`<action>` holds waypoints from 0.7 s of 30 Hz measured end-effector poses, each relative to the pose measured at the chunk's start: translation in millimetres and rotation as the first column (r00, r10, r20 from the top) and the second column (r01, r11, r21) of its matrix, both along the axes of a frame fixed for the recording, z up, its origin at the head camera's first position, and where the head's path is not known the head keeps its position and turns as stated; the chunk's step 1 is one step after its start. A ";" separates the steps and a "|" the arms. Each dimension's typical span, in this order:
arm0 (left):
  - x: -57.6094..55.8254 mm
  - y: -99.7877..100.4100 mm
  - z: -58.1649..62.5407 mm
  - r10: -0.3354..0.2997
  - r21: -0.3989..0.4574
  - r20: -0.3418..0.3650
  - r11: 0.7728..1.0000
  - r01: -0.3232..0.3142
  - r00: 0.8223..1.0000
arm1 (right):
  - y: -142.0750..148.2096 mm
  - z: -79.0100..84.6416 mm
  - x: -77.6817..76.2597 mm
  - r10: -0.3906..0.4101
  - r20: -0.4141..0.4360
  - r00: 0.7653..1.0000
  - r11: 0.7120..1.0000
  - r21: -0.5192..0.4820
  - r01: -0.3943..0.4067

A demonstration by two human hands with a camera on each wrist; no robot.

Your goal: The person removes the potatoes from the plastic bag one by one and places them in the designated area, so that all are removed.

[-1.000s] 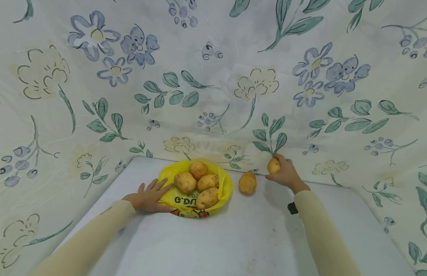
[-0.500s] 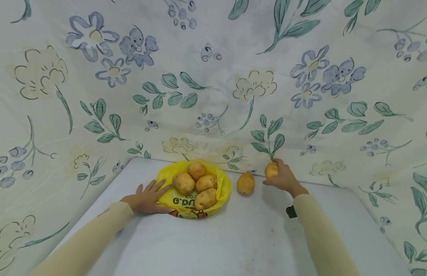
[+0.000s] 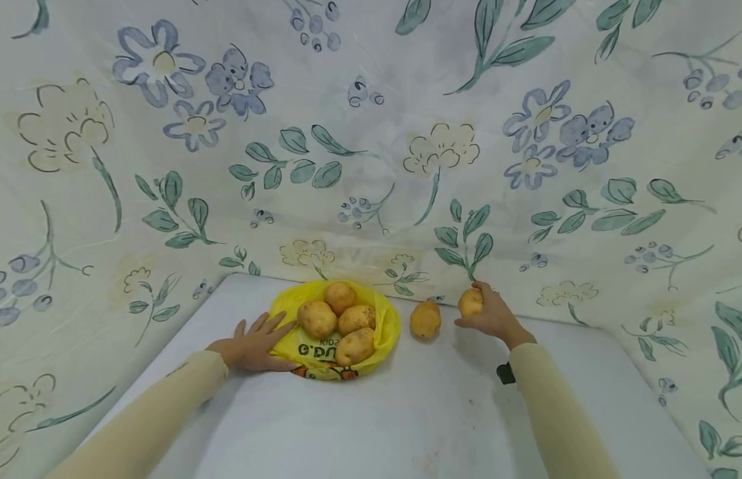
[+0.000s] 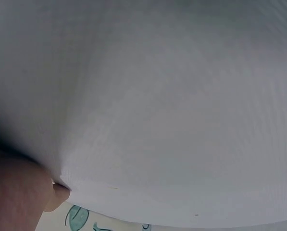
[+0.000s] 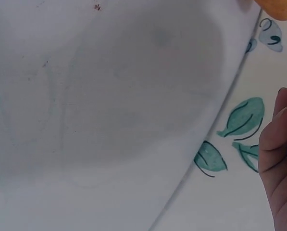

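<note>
My left hand [image 3: 253, 346] rests with spread fingers on the left edge of a yellow plastic bag [image 3: 390, 329]. Several potatoes [image 3: 316, 319] sit in the bag, which has dark lettering and its top folded wide. To the right of it a single potato [image 3: 425, 320] stands on the table. Farther right, my right hand [image 3: 495, 318] grips another potato [image 3: 470, 303] between thumb and fingers, by the table's back edge. The left wrist view catches only part of the left hand [image 4: 18, 195]. Curled fingers of the right hand [image 5: 278, 159] show at the right wrist view's edge.
The white table [image 3: 359, 426] bears a few small dark specks. Behind and at both sides hangs a flower-print cloth [image 3: 371, 179], meeting the table's back edge. A black strap-like piece [image 3: 506, 373] shows at the right sleeve.
My right hand has come down slightly with the potato, a little nearer the table. The left hand stays on the bag. The head view has shifted slightly.
</note>
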State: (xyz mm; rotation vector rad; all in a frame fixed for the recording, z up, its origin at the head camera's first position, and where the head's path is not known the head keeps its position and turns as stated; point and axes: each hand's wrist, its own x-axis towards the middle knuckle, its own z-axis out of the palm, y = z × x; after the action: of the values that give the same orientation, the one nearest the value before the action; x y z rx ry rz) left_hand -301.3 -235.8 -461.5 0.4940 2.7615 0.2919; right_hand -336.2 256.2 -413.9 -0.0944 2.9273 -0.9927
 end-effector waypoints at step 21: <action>-5.4 -2.2 -5.2 -0.005 -0.012 0.000 1.000 0.005 1.000 | -5.9 -10.2 3.7 0.022 0.042 0.999 0.997 -0.074 -0.019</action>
State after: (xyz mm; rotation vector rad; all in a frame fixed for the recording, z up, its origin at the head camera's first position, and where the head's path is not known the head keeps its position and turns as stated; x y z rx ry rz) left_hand -306.7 -238.1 -466.7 0.4981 2.7604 0.2744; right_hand -332.5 250.3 -424.0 -0.1051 2.8460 -1.0857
